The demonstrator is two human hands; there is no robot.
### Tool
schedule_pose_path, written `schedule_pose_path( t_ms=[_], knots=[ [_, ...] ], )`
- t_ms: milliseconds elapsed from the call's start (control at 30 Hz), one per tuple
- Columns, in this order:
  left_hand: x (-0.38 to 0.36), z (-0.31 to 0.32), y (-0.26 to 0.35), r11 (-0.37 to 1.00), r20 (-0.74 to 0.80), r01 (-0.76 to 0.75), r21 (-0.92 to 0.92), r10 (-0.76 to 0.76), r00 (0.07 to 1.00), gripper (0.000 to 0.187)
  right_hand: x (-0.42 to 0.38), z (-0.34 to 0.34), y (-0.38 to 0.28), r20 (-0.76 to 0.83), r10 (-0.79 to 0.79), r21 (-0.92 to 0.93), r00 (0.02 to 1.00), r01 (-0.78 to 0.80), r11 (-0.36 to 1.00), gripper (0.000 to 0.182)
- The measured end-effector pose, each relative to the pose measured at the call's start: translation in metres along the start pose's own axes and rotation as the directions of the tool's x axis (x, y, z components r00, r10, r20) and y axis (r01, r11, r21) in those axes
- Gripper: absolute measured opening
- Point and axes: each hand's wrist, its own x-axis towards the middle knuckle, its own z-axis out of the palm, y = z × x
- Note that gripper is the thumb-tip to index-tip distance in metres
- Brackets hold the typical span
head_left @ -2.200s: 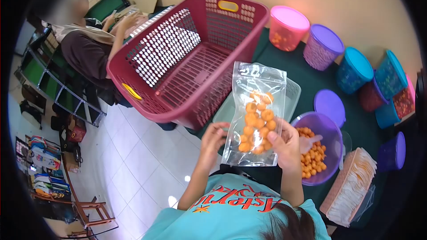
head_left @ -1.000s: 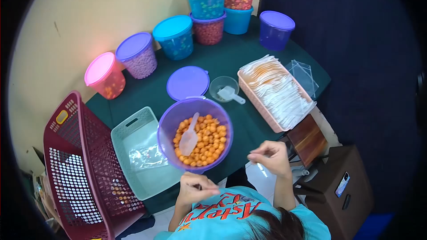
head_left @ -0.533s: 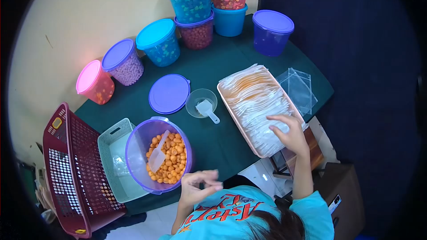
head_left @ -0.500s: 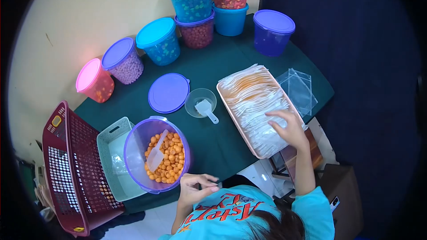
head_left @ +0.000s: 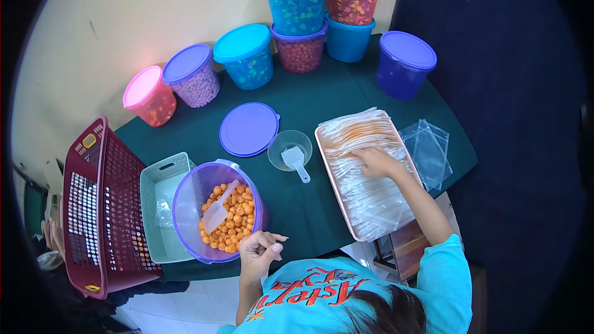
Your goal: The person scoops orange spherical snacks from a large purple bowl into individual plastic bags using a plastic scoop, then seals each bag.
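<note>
Picking step, prob.: pkts (head_left: pixel 365 201) at view's 3–4 o'clock touched by R hand (head_left: pixel 378 163), grip unclear; L hand (head_left: pixel 260 250) loosely curled, tips apart; light pinch needed.

The shirt (head_left: pixel 297 321) is bright blue-green with short sleeves (head_left: pixel 447 272). Big, curly red letters (head_left: pixel 309 297) with dark edges go across it, beside a little orange star (head_left: pixel 255 316). The left hand (head_left: pixel 258 252) and right hand (head_left: pixel 377 162) are bare.

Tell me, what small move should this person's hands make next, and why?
Probably the right hand should pinch one packet and lift it: its fingertips are down at the packets in the pink basket, while no packet shows in the left hand beside the bucket of orange snacks.
</note>
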Motion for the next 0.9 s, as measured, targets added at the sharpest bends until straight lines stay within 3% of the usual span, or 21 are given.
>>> schedule_pose_path(
  t_ms=[67, 200, 300, 400, 467, 500, 567, 633, 667, 700, 767, 833, 867, 900],
  knots=[
    [-0.002, -0.003, -0.001, 1.0, -0.031, -0.016, 0.007, 0.016, 0.999, 0.02, 0.001, 0.001, -0.002, 0.089, 0.075, -0.048, 0.993, -0.071, 0.996, 0.037],
    [-0.004, -0.009, 0.0, 0.999, -0.07, -0.037, 0.0, 0.037, 0.997, 0.02, 0.0, -0.015, -0.007, 0.115, 0.075, -0.1, 0.99, -0.063, 0.993, 0.036],
    [-0.004, -0.014, 0.003, 0.999, -0.079, -0.043, 0.008, 0.043, 0.996, 0.02, 0.0, -0.036, -0.014, 0.115, 0.081, 0.042, 0.99, -0.086, 0.995, 0.029],
    [-0.006, -0.019, 0.007, 0.996, -0.064, -0.081, 0.029, 0.083, 0.995, 0.019, 0.002, -0.067, -0.037, -0.038, 0.019, 0.118, 0.999, -0.014, 0.993, 0.016],
    [-0.005, -0.022, 0.016, 0.994, -0.077, -0.11, -0.019, 0.108, 0.991, 0.018, 0.003, -0.087, -0.068, -0.419, 0.177, 0.461, 0.891, 0.04, 0.887, 0.011],
    [-0.005, -0.024, 0.019, 0.989, -0.091, -0.13, -0.071, 0.124, 0.988, 0.017, 0.002, -0.094, -0.086, -0.422, 0.173, 0.457, 0.89, 0.045, 0.888, 0.011],
    [-0.001, -0.028, 0.024, 0.988, -0.077, -0.144, -0.052, 0.14, 0.987, 0.019, -0.005, -0.099, -0.126, -0.367, 0.38, 0.831, 0.849, 0.115, 0.544, 0.01],
    [0.006, -0.028, 0.032, 0.971, -0.202, -0.094, -0.221, 0.049, 0.978, 0.03, -0.007, -0.085, -0.161, -0.329, 0.334, 0.876, 0.883, 0.153, 0.457, 0.011],
    [0.007, -0.039, 0.024, 0.97, -0.081, -0.091, -0.227, 0.074, 0.994, 0.052, -0.011, -0.079, -0.181, -0.208, 0.336, 0.919, 0.919, 0.066, 0.389, 0.012],
    [0.008, -0.038, 0.03, 0.972, -0.089, -0.088, -0.22, 0.07, 0.994, 0.052, -0.01, -0.068, -0.203, -0.231, 0.302, 0.922, 0.925, 0.109, 0.372, 0.013],
    [0.017, -0.027, 0.044, 0.934, -0.001, 0.014, -0.357, -0.016, 1.0, 0.068, -0.01, -0.041, -0.231, -0.122, 0.23, 0.947, 0.966, 0.043, 0.319, 0.019],
    [0.015, -0.039, 0.046, 0.931, 0.111, 0.06, -0.361, -0.021, 0.994, 0.08, -0.009, -0.023, -0.259, -0.024, 0.208, 0.947, 0.978, -0.044, 0.317, 0.021],
    [0.013, -0.038, 0.05, 0.891, -0.046, 0.035, -0.453, -0.062, 0.997, 0.086, -0.004, -0.009, -0.271, -0.073, 0.197, 0.953, 0.978, 0.01, 0.304, 0.022],
    [0.013, -0.041, 0.053, 0.894, -0.058, 0.03, -0.446, -0.062, 0.996, 0.086, 0.0, 0.002, -0.282, -0.123, 0.189, 0.955, 0.974, 0.064, 0.289, 0.024]
  ],
)
